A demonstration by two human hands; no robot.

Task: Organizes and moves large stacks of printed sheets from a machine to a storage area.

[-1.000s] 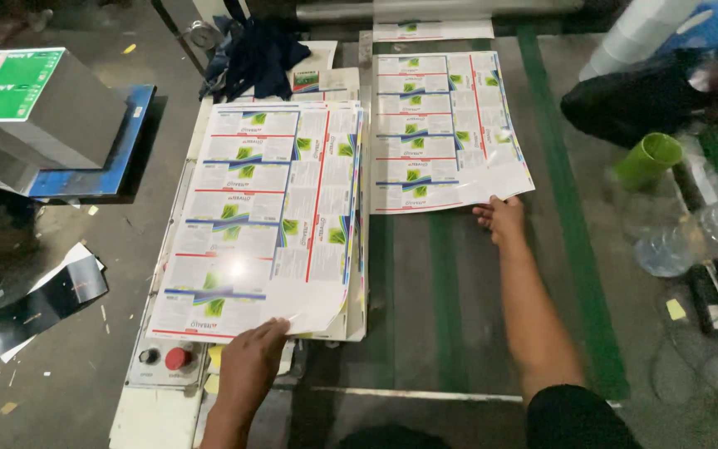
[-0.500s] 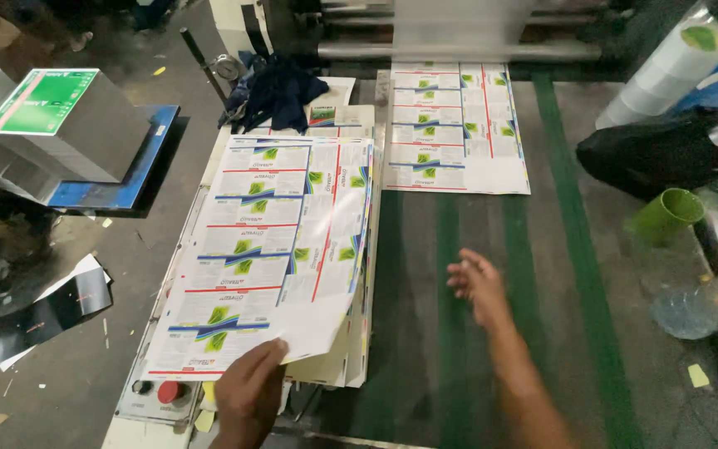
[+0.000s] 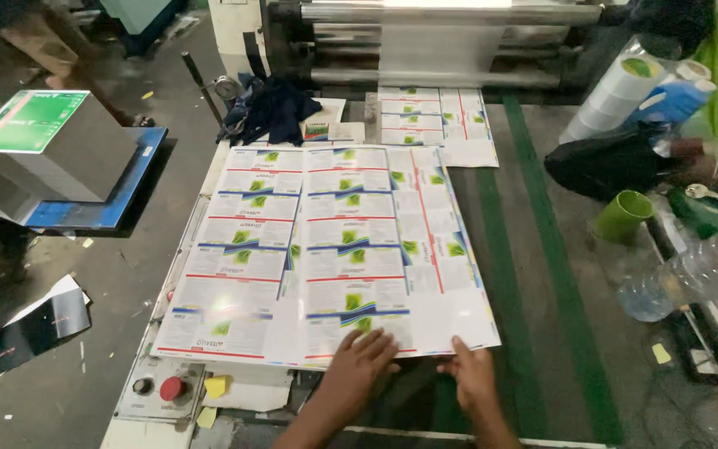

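White printed sheet [image 3: 326, 249] with green, blue, red marks, green cup [image 3: 622, 218], red button [image 3: 173, 388]

My left hand [image 3: 365, 359] covers a patch of the printed sheet [image 3: 326, 249] at its near edge; the fingertips of my right hand [image 3: 473, 378] hide a little of the near right corner. Both forearms run out of the bottom edge. The sheets stacked beneath the top one are hidden, so I cannot count them. The second printed sheet [image 3: 434, 125] passes under the roller [image 3: 450, 12], its far end unseen. Glare washes out the print near the left corner. The plastic bottle [image 3: 691, 274] is blurred.
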